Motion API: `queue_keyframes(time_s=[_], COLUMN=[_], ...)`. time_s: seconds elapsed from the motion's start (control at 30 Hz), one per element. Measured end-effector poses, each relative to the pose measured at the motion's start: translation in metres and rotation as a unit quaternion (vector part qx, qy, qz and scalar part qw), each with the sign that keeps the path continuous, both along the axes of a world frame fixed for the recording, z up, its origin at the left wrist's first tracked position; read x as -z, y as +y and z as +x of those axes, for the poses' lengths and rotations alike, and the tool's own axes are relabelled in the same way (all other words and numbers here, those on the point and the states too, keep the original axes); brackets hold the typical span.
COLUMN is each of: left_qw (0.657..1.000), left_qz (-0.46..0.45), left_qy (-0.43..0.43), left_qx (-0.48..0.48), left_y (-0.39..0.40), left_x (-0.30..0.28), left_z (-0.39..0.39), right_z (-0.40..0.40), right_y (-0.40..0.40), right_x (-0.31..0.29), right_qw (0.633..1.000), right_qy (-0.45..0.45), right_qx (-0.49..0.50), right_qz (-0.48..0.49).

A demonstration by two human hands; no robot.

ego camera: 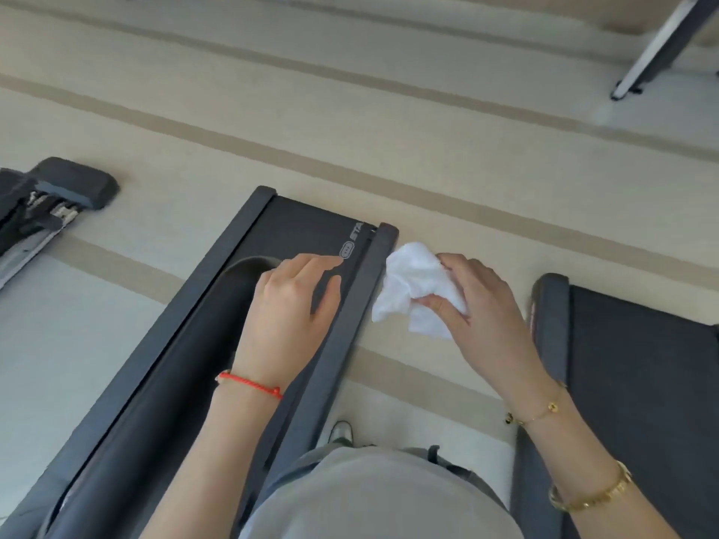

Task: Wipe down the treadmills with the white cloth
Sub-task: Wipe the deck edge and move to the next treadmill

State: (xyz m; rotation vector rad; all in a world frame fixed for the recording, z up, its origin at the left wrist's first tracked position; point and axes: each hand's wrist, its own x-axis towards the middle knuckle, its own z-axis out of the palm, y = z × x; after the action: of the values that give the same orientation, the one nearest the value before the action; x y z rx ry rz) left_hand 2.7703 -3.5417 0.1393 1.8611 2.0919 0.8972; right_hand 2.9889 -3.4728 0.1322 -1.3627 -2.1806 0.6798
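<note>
View: looking down from head height at two forearms stretched over gym equipment on a beige floor with darker stripes.
Left hand: centre of the frame, fingers straight and relaxed, holding nothing, above the dark belt of the middle treadmill.
Right hand: right of centre, thumb and fingers pinching a crumpled white cloth.
White cloth: held in the air just right of the middle treadmill's right side rail, over the floor gap between two machines.
Writing: white letters "STA" and an oval logo near the belt's far end, beside the left fingertips; the rest of the word is cut off by the rail.
Second treadmill: right edge of the frame, dark belt, no readable marking.
Wrists: red cord bracelet on the left; thin gold chain and gold bangle on the right.
Upper right: a slanted metal leg.
Left edge: part of another machine.
</note>
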Motion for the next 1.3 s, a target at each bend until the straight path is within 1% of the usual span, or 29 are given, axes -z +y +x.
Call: queue_keyframes(time_s=[0.2, 0.3, 0.43, 0.57, 0.7, 0.97, 1.03, 1.13, 1.3], left_qw=[0.993, 0.987, 0.974, 0.966, 0.95, 0.899, 0.882, 0.856, 0.807], left_qz=[-0.017, -0.012, -0.039, -0.046, -0.045, -0.018, -0.002, 0.024, 0.031], left_qy=[-0.013, -0.046, -0.069, -0.062, -0.038, -0.005, -0.002, -0.001, -0.009], left_qx=[0.113, 0.155, 0.214, 0.245, 0.308, 0.438, 0.471, 0.516, 0.59], left_y=[0.038, 0.05, 0.052, 0.056, 0.066, 0.092, 0.097, 0.098, 0.094], left_x=[0.007, 0.007, 0.014, 0.018, 0.017, 0.022, 0.02, 0.015, 0.01], left_z=[0.014, 0.033, 0.047, 0.058, 0.093, 0.193, 0.222, 0.265, 0.322], right_z=[0.022, 0.03, 0.045, 0.06, 0.083, 0.153, 0.17, 0.192, 0.22], right_y=[-0.035, -0.056, -0.081, -0.099, -0.109, -0.123, -0.13, -0.143, -0.165], right_x=[0.007, 0.006, 0.011, 0.014, 0.011, 0.006, 0.004, 0.001, -0.003], right_qw=[0.989, 0.977, 0.954, 0.939, 0.926, 0.891, 0.883, 0.867, 0.837], right_qy=[-0.009, -0.011, -0.026, -0.019, -0.018, -0.012, -0.001, -0.009, -0.013], right_qx=[0.143, 0.212, 0.294, 0.336, 0.371, 0.452, 0.468, 0.498, 0.547], right_qz=[-0.026, -0.035, -0.054, -0.068, -0.063, -0.036, -0.03, -0.023, -0.022])
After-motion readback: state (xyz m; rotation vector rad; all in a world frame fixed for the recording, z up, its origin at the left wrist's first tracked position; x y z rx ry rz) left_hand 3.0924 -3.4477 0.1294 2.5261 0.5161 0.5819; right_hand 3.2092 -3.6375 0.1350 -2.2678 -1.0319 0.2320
